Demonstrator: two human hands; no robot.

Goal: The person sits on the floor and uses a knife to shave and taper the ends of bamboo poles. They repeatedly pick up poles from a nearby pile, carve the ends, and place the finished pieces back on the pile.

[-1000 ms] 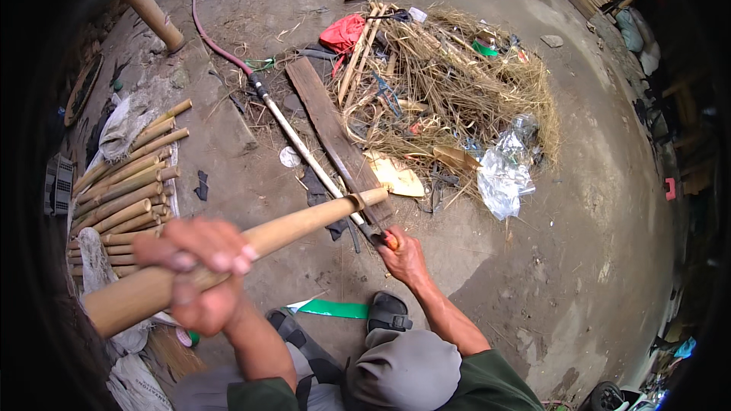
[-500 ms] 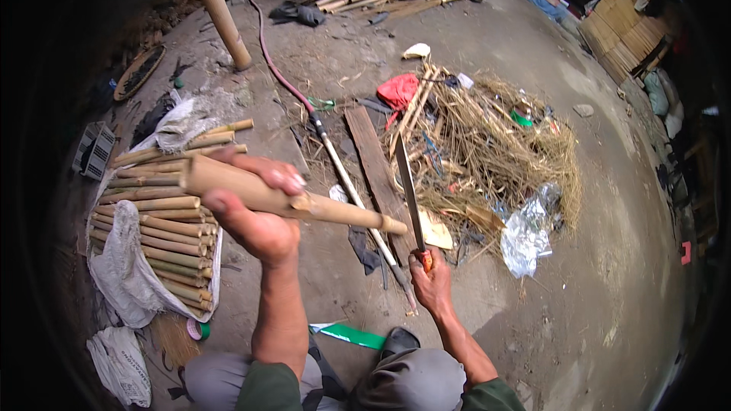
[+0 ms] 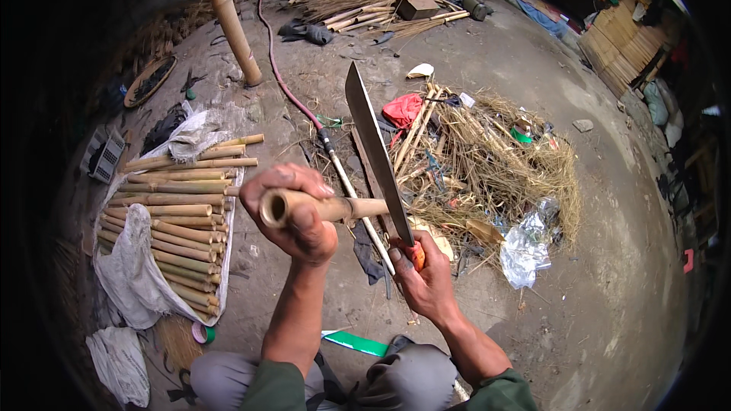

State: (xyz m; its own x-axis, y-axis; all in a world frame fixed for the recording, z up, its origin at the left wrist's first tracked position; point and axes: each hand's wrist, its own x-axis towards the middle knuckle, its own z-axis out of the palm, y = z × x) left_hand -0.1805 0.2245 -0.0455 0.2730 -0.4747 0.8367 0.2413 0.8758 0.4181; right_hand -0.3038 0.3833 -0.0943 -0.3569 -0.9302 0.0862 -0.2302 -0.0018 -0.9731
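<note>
My left hand is wrapped round a short bamboo pole, its hollow end facing back toward me and its other end pointing right. In my right hand is the orange handle of a machete. The long dark blade stands upright, tip leaning away to the left. Its lower part crosses the far end of the bamboo pole in the picture; whether it touches I cannot tell. At the left, cut bamboo poles lie stacked in a white sack.
A heap of dry straw and scraps lies right of centre, with silver foil at its near edge. A wooden plank and a hose-like pole run beyond my hands. A bamboo post stands at the back left.
The bamboo pole has turned so its hollow end faces me more. The machete has risen and moved left across the pole. My left hand has shifted right.
</note>
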